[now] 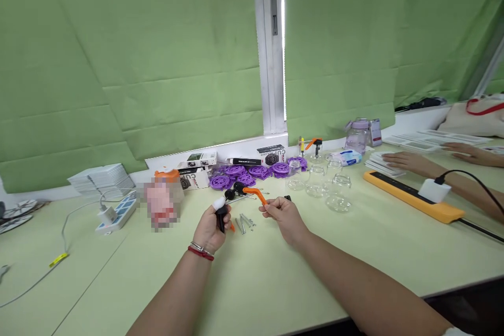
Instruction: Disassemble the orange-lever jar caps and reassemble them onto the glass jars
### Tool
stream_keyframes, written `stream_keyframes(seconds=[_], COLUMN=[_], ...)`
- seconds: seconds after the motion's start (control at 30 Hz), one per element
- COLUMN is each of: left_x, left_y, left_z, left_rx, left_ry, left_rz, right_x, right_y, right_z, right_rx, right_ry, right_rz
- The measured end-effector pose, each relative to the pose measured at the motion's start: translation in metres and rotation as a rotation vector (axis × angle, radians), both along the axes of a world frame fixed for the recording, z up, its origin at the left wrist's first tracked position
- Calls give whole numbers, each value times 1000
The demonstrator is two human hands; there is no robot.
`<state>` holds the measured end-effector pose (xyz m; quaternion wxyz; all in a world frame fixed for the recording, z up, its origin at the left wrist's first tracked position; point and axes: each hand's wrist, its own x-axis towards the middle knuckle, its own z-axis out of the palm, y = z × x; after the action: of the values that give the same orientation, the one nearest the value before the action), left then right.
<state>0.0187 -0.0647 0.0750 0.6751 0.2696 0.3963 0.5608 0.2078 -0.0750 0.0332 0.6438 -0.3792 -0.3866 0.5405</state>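
Note:
My left hand is closed around a black part above the table, with something white at the thumb. In my right hand, thumb and fingers pinch the end of an orange curved handle. That handle's other end meets a black piece near the top of the part in my left hand; whether they are joined is unclear. Several metal screws or pins lie on the table between my hands. Behind them sit purple wheel-shaped pieces.
Clear glass or plastic jars stand right of centre. An orange power strip lies at the right, near another person's hands. At the left are a white-blue power strip, cables and a white stack. Boxes stand behind.

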Motion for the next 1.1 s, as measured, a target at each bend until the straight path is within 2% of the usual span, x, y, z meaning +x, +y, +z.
stream_keyframes(seconds=[0.2, 0.4, 0.7, 0.83, 0.97, 1.1], left_x=[-3, -6, 6, 7, 6, 5], left_y=[-5, -7, -17, -19, -20, -20], left_z=[-12, -20, -24, -27, -26, -22], left_rx=[-1, 99, 421, 521, 462, 367], left_ry=[-41, -46, 265, 324, 284, 136], left_rz=[-36, -108, -255, -301, -283, -272], right_x=[-3, -7, -10, -10, -9, -9], right_y=[-2, -6, -12, -12, -12, -13], right_z=[-1, -4, -7, -9, -8, -6], right_rx=[13, 38, 120, 136, 145, 149], right_ry=[-32, -92, -80, -102, -128, -149], right_rz=[45, 105, 291, 334, 316, 285])
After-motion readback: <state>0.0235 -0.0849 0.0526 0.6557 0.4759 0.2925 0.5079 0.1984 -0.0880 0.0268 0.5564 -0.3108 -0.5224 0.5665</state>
